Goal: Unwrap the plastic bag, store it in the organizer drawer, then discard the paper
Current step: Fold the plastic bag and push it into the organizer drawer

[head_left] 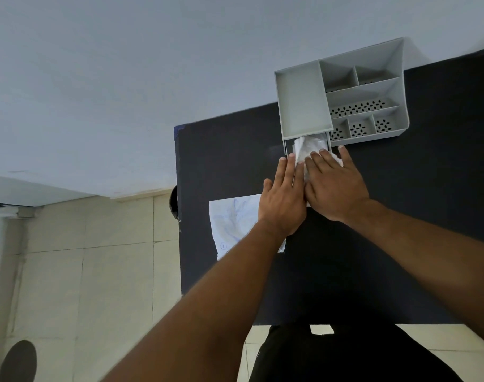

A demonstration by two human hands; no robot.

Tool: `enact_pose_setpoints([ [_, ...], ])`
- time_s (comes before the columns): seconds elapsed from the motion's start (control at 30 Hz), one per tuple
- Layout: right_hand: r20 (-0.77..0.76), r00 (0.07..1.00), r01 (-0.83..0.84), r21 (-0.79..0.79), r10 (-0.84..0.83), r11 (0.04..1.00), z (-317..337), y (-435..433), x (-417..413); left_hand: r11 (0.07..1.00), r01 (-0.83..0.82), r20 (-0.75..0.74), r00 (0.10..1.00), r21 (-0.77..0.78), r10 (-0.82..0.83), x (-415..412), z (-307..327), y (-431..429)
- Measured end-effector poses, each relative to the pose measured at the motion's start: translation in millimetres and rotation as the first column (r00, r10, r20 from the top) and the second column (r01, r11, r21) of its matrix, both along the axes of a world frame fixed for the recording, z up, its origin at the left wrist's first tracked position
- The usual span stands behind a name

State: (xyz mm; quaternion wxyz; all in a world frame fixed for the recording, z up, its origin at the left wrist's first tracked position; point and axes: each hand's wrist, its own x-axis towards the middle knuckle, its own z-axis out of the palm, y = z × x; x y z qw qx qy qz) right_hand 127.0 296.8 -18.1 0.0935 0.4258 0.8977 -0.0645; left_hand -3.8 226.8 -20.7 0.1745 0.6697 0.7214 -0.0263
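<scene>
A grey desk organizer (342, 92) stands at the far edge of the dark table (428, 188). Its drawer (287, 146) at the lower left is pulled out toward me. A crumpled white plastic bag (308, 147) lies half inside the drawer opening. My left hand (283, 199) and my right hand (334, 183) lie flat side by side, fingers pressed on the bag's near end. A creased sheet of paper (235, 224) with blue scribbles lies on the table, partly under my left wrist.
The organizer's top has several open compartments, some with perforated floors. The table's left edge (178, 210) drops to a tiled floor. A pale wall rises behind the table. My dark trousers show below the table's near edge.
</scene>
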Motion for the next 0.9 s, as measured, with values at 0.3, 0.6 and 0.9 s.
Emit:
enact_pose_setpoints([
  [0.3, -0.090, 0.996, 0.011, -0.023, -0.013, 1.000, 9.3, -4.1, 1.4, 0.997, 0.002, -0.162, 0.987, -0.081, -0.015, 8.0, 4.5, 18.1],
  [0.6, 0.094, 0.992, -0.081, -0.022, 0.082, 0.996, 7.3, 6.2, 7.9, 0.993, -0.019, -0.240, 0.971, -0.120, -0.010, -9.1, 3.7, 24.3],
  [0.9, 0.092, 0.992, -0.083, -0.017, 0.084, 0.996, 8.3, 6.5, 9.6, 0.999, -0.003, -0.096, 0.995, -0.035, 0.000, -0.8, 6.4, 10.3],
])
